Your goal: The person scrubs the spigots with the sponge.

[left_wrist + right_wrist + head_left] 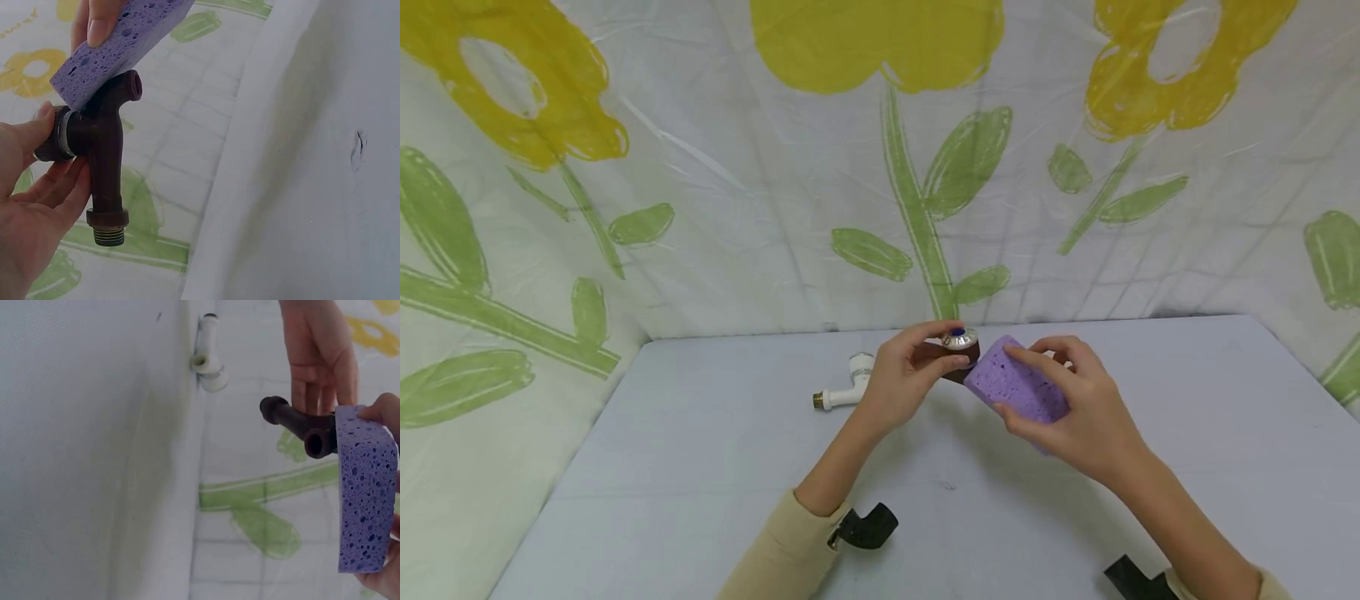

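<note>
Purple sponge is held at the brown tap, above the table.
In the head view, we see the left hand pinching the tap's knob, the right hand gripping the sponge; wiping seems the step. In the left wrist view, the tap looks dark, its end threaded; the sponge appears touching it. In the right wrist view, we see its round mouth; next move, we judge, calls for steady left fingers.

The worktop is pale. On it, near the far edge, lies a white tap, brass end pointing left.
</note>
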Available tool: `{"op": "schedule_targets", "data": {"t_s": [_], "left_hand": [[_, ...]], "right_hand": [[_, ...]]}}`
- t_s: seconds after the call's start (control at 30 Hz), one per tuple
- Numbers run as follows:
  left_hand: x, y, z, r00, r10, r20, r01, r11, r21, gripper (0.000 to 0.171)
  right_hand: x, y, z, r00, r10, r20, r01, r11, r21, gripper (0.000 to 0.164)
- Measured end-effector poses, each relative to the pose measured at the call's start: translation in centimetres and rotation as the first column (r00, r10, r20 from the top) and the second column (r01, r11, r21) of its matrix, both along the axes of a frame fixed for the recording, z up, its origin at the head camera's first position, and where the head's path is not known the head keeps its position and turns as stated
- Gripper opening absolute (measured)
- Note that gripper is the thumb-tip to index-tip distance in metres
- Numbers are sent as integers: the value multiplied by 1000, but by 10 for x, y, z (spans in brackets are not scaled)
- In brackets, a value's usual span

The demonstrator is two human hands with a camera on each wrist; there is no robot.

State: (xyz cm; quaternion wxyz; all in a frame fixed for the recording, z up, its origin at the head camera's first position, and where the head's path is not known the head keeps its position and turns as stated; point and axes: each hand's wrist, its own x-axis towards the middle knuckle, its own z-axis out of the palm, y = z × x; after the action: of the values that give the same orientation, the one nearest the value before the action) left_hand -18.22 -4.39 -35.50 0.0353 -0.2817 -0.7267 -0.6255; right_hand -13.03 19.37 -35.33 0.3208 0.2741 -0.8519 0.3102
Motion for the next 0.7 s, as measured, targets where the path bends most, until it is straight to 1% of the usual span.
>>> {"op": "schedule_targets", "data": {"t_s": [0.03,0.17,0.23,0.3,0.37,0.43,0.47,0.57,0.7], "left_hand": [[0,0,0,1000,2,-2,-2,1000,-5,40],[0,0,0,1000,-7,-3,7,1000,-8,40],[0,1,1,1000,-14,-10,14,1000,-11,40],[1,1,1,1000,-14,-15,14,1000,-20,40],[2,1,1,1000,-7,-20,7,999,-32,40],[3,1,2,1000,2,-16,-3,999,-43,41],[3,1,3,1000,9,-10,-9,999,-48,40],[4,1,5,999,22,31,-21,999,-43,40],[4,-1,9,993,41,109,-41,999,-1,37]], "right_hand": [[0,0,0,1000,-2,-2,2,1000,9,65],[1,5,4,1000,-17,11,17,1000,9,52],[2,7,6,1000,-13,24,12,1000,8,52],[3,6,6,1000,9,17,-9,1000,20,52],[3,4,6,1000,29,-11,-28,999,45,55],[3,3,6,998,40,-56,-35,996,83,63],[4,2,7,996,41,-81,-32,994,104,63],[4,4,12,990,39,-137,-18,988,155,60],[4,7,18,979,51,-196,-13,981,193,55]]}}
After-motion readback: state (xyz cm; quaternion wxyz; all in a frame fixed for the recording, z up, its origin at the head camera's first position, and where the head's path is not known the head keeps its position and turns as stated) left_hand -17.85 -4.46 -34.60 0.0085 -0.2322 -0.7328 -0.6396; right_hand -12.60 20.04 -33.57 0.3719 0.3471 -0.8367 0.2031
